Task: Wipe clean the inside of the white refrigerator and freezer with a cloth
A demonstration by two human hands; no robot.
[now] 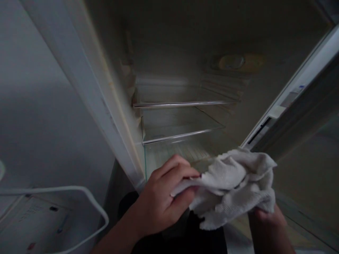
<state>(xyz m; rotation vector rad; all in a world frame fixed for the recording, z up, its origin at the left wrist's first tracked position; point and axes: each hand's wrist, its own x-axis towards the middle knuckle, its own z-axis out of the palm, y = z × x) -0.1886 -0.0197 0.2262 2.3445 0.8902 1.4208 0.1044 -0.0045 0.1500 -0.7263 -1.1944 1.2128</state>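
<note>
I hold a crumpled white cloth (233, 185) in front of an open, dim fridge (185, 70). My left hand (161, 197) pinches the cloth's left edge between thumb and fingers. Under the cloth's right side is my right hand (267, 218), mostly hidden by the fabric it grips. Both hands are just in front of the lower glass shelf (182, 135). An upper glass shelf (182, 104) sits above it. Both shelves look bare.
The fridge door (299, 102) stands open on the right. The fridge's white side wall (87, 88) runs down the left. At lower left is a white appliance top with a curved white handle (79, 192). A round light fitting (231, 62) is on the fridge's back wall.
</note>
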